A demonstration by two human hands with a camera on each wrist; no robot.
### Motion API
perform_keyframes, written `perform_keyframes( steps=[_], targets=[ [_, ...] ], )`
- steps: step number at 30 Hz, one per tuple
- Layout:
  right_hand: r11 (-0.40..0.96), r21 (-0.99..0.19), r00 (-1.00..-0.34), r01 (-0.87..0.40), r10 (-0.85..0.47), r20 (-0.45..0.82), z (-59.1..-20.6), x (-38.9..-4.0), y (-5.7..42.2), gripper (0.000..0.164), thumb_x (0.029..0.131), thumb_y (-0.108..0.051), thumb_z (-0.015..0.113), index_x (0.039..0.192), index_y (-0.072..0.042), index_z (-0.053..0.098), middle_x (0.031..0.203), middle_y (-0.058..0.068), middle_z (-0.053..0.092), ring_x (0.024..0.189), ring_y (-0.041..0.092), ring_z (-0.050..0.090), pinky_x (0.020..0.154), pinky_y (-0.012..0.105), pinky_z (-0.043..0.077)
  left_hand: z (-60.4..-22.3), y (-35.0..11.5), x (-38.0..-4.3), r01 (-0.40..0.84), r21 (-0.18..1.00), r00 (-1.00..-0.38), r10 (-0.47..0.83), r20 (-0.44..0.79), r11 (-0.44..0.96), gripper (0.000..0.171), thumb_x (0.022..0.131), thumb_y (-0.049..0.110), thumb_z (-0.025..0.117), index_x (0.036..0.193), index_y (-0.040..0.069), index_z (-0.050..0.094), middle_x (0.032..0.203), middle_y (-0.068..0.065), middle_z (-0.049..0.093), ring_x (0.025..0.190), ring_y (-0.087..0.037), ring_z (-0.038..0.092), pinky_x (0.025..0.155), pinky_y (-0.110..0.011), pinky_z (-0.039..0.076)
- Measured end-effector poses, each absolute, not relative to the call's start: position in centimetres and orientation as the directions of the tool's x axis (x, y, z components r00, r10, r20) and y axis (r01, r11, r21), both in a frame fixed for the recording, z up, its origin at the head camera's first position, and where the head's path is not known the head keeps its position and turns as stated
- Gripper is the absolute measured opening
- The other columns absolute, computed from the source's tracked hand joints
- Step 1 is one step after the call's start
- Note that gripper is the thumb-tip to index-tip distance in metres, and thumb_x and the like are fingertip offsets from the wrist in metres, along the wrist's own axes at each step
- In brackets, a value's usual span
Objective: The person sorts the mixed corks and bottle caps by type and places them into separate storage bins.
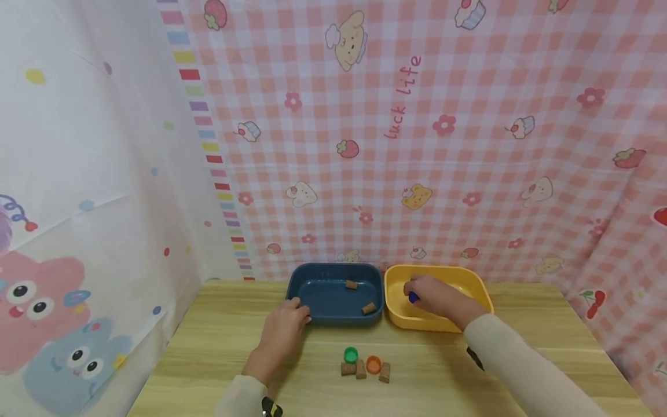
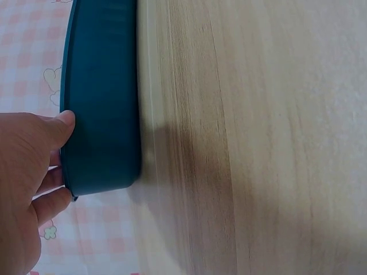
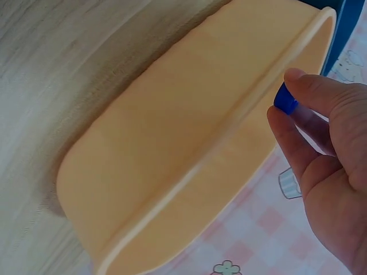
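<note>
My right hand point(image 1: 435, 296) pinches a small blue bottle cap point(image 3: 285, 99) between thumb and fingertips, above the yellow bin point(image 1: 438, 325). At the near left corner of the dark blue bin point(image 1: 339, 319), my left hand point(image 1: 283, 327) holds the rim; in the left wrist view its thumb lies against the outer wall and the fingers reach over the edge. Inside the blue bin lie two corks, one toward the back point(image 1: 351, 284) and one near the front right point(image 1: 369, 308). On the table in front are a green cap point(image 1: 351, 355), an orange cap point(image 1: 373, 364) and three corks point(image 1: 361, 369).
Both bins stand side by side at the back of the wooden table point(image 1: 208, 347). Behind them hangs a pink checked cloth point(image 1: 323, 226), and a white printed cloth point(image 1: 130, 243) hangs along the left side.
</note>
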State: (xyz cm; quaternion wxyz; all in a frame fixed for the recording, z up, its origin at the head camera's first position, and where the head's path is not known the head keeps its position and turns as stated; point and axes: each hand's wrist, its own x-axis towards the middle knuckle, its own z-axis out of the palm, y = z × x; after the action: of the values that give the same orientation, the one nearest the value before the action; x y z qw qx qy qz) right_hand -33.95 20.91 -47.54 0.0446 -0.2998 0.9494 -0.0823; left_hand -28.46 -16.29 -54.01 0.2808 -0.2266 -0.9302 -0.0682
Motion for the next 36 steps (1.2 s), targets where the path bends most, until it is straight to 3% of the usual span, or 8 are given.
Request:
perform_keyframes(
  steps=[11, 18, 29, 36],
  targets=[
    [0.822, -0.189, -0.832, -0.537, -0.553, -0.041, -49.2, -34.3, 21.2, 0.014, 0.089, -0.002, 0.079, 0.101, -0.003, 0.073, 0.091, 0.006, 0.062, 0.079, 0.016, 0.058, 0.077, 0.034, 0.057, -54.4, -16.3, -28.7, 0.467, 0.004, -0.737, 0.387, 0.554, 0.884, 0.015, 0.085, 0.018, 0.085, 0.078, 0.017, 0.072, 0.071, 0.002, 0.048, 0.065, -0.018, 0.056, 0.053, -0.032, 0.049],
    [0.815, -0.177, -0.822, -0.552, -0.567, -0.047, -49.3, -34.7, 21.1, 0.013, 0.09, -0.001, 0.077, 0.102, -0.003, 0.073, 0.09, 0.006, 0.062, 0.078, 0.015, 0.057, 0.076, 0.034, 0.056, -54.3, -16.4, -28.7, 0.469, 0.006, -0.738, 0.388, 0.553, 0.883, 0.015, 0.085, 0.018, 0.085, 0.079, 0.016, 0.072, 0.071, 0.002, 0.047, 0.065, -0.018, 0.055, 0.053, -0.032, 0.048],
    [0.836, -0.191, -0.833, -0.515, -0.541, -0.119, -48.6, -36.0, 21.3, 0.015, 0.091, -0.003, 0.077, 0.106, -0.005, 0.074, 0.1, 0.007, 0.07, 0.087, 0.019, 0.063, 0.087, 0.041, 0.058, -54.1, -16.3, -28.6, 0.461, 0.009, -0.748, 0.383, 0.542, 0.887, 0.016, 0.087, 0.019, 0.084, 0.078, 0.017, 0.071, 0.071, 0.003, 0.046, 0.064, -0.017, 0.054, 0.052, -0.029, 0.046],
    [0.831, -0.229, -0.827, -0.507, -0.544, -0.141, -48.4, -36.2, 21.5, 0.011, 0.092, -0.003, 0.075, 0.102, -0.005, 0.072, 0.092, 0.003, 0.064, 0.08, 0.019, 0.056, 0.082, 0.038, 0.055, -54.2, -16.4, -28.6, 0.466, 0.002, -0.739, 0.389, 0.55, 0.885, 0.016, 0.085, 0.019, 0.085, 0.078, 0.017, 0.072, 0.071, 0.003, 0.046, 0.064, -0.017, 0.053, 0.052, -0.029, 0.046]
  ],
)
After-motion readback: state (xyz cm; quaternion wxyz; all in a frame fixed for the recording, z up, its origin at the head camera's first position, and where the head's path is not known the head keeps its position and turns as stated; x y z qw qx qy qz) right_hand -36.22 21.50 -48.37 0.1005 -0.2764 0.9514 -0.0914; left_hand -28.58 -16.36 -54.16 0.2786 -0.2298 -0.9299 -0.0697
